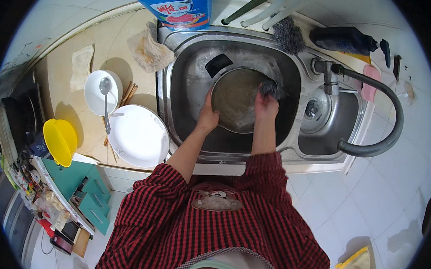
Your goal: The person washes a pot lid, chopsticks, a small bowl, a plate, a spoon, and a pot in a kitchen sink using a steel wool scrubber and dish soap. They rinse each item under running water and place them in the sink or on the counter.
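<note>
A round metal pan (235,99) with murky water in it sits in the large steel sink basin (186,133). My left hand (208,114) grips its near left rim, thumb on the inside. In my right hand (266,106) is a dark steel wool scrubber (268,89), held against the pan's right inner wall; motion blurs it. A flat black piece (219,65) lies at the far left of the pan; whether it is joined to the pan, I cannot tell.
Left of the sink stand a white plate (138,136), a white bowl (93,95) with a spoon (106,99), chopsticks (129,93), a rag (148,48) and a yellow basket (61,141). A blue detergent jug (174,8) stands behind. The faucet (392,103) arches over the small basin (324,144).
</note>
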### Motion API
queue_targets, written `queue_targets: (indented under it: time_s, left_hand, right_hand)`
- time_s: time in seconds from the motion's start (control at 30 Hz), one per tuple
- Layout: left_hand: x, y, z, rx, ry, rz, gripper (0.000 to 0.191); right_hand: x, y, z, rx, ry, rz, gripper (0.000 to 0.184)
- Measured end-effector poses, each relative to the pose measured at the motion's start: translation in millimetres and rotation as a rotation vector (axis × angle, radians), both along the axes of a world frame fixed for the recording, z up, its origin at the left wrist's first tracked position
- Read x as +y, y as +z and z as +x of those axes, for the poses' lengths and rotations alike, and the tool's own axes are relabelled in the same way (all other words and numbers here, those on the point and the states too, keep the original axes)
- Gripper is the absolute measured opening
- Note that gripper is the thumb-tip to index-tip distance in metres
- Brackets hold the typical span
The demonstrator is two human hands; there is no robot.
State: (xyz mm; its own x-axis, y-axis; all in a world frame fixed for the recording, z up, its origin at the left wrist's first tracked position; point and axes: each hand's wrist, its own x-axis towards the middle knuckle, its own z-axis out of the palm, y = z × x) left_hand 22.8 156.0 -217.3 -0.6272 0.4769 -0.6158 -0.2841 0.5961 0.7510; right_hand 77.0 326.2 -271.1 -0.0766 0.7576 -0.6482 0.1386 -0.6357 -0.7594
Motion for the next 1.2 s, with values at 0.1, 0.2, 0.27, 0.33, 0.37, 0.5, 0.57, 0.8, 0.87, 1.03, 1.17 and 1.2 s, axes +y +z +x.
queue_targets:
  time_s: [0.1, 0.2, 0.27, 0.33, 0.37, 0.5, 0.57, 0.8, 0.87, 1.03, 1.17, 1.2]
  left_hand:
    - [-2, -22, 7, 0.098, 0.027, 0.12, 0.08]
    - [0, -13, -1, 0.032, 0.035, 0.062, 0.08]
    - [-3, -20, 2, 0.046, 0.053, 0.097, 0.081]
    - [-4, -25, 5, 0.056, 0.063, 0.122, 0.081]
    - [-4, -27, 6, 0.065, 0.071, 0.128, 0.082]
    - [-1, -13, 3, -0.01, 0.09, -0.005, 0.081]
    - [3, -10, 3, -0.004, 0.101, -0.027, 0.08]
    - [0, -23, 10, 0.085, 0.118, -0.059, 0.078]
    - [2, -17, 12, 0.098, 0.1, -0.035, 0.077]
    - [3, -16, 7, 0.114, 0.075, -0.04, 0.076]
    - [1, -14, 8, 0.113, 0.074, -0.028, 0.075]
    - [4, -11, 4, 0.08, 0.069, -0.056, 0.074]
  right_hand:
    - [-11, -15, 43, -0.023, 0.096, 0.288, 0.035]
    - [13, 41, 19, -0.502, 1.228, 1.062, 0.024]
    - [32, 70, 5, -0.792, 1.773, 1.351, 0.025]
    - [49, 81, 19, -0.941, 1.984, 1.421, 0.026]
    - [54, 84, 25, -1.013, 2.092, 1.456, 0.027]
    - [-14, 62, 66, -1.06, 2.109, 0.803, 0.026]
    - [-53, 58, 46, -0.81, 1.978, 0.463, 0.028]
    - [-20, 70, 62, -0.534, 1.971, 0.528, 0.027]
    - [18, 62, 65, -0.853, 2.243, 0.75, 0.018]
    - [53, 90, 15, -0.999, 2.354, 0.942, 0.018]
    - [50, 81, 31, -0.905, 2.234, 1.016, 0.02]
    - [40, 74, 41, -0.89, 2.229, 0.978, 0.02]
